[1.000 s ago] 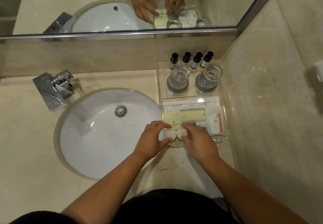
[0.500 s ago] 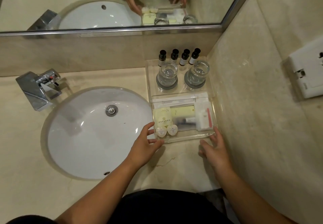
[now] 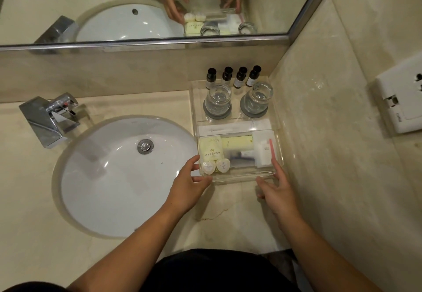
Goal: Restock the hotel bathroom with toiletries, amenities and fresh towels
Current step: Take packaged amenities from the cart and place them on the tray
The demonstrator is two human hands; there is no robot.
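Clear tray (image 3: 279, 154) sits on the counter (image 3: 34, 200) in the corner, right of the sink (image 3: 102, 177). Contents, near half: two round white packets (image 3: 215, 165), a pale yellow sachet (image 3: 210, 148), a yellow box (image 3: 237, 142), white packets with a red stick (image 3: 272, 149). Far half: two glasses (image 3: 217, 97) on grey coasters, four dark-capped bottles (image 3: 233, 76) behind them. Left hand (image 3: 189, 184) open, fingers on the tray's near left corner. Right hand (image 3: 277, 191) open, fingers at the near right corner.
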